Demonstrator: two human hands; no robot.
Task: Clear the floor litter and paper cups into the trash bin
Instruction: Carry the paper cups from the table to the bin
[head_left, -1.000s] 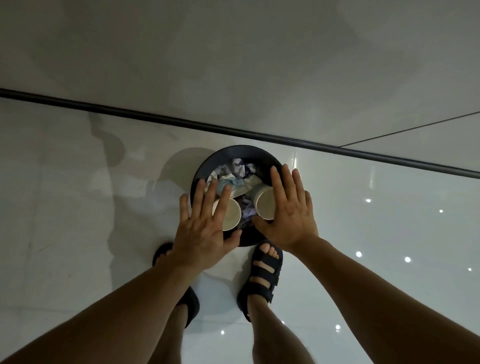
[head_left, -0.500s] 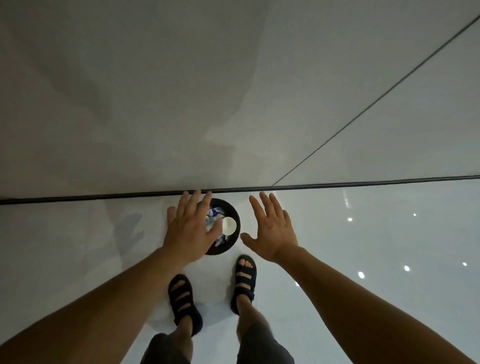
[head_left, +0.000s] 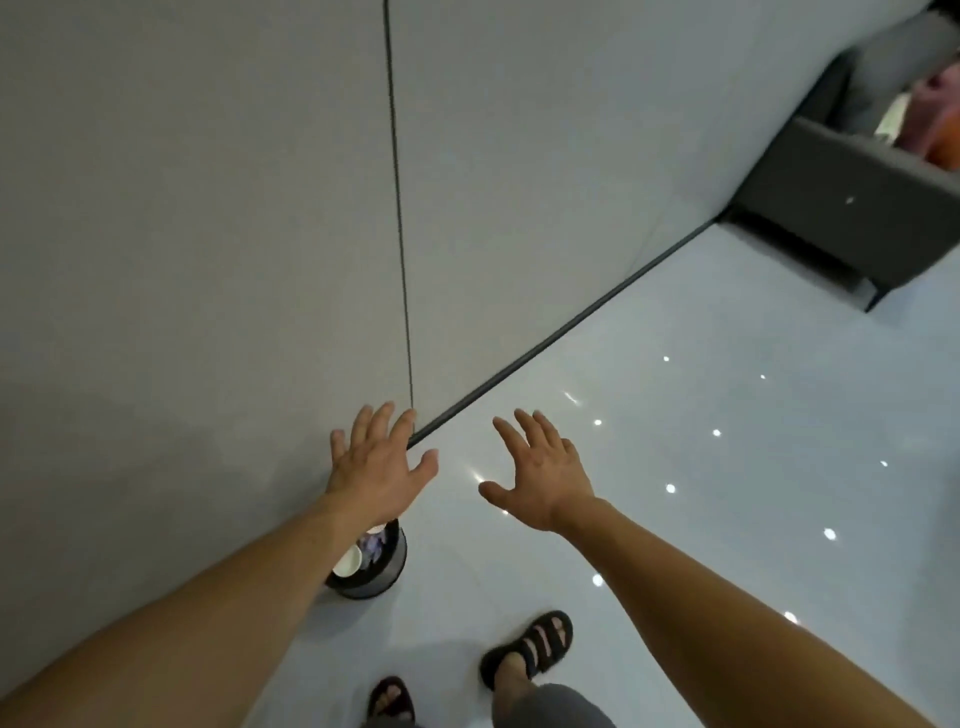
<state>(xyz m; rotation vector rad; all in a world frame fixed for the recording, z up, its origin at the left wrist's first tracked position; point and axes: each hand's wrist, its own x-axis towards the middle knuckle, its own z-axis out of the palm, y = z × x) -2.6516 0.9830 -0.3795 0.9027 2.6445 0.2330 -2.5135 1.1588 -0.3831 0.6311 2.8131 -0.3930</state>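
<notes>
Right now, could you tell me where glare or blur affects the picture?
Head view: light glints dot the glossy floor near the right hand; the bin sits in dim shade, partly behind the left arm; the top-right corner looks soft and stretched.

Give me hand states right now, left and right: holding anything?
Left hand: open, fingers spread, holding nothing, raised above the trash bin.
Right hand: open, fingers spread, holding nothing.

The trash bin (head_left: 385, 578) is black, holding a white paper cup (head_left: 347, 561) and bluish-purple crumpled litter (head_left: 375, 545). The sandals (head_left: 536, 642) are black and the shorts (head_left: 550, 707) grey. The glossy floor (head_left: 675, 519) is pale grey, dotted with white light spots. The wall (head_left: 208, 208) is plain grey and the baseboard strip (head_left: 545, 353) black.
</notes>
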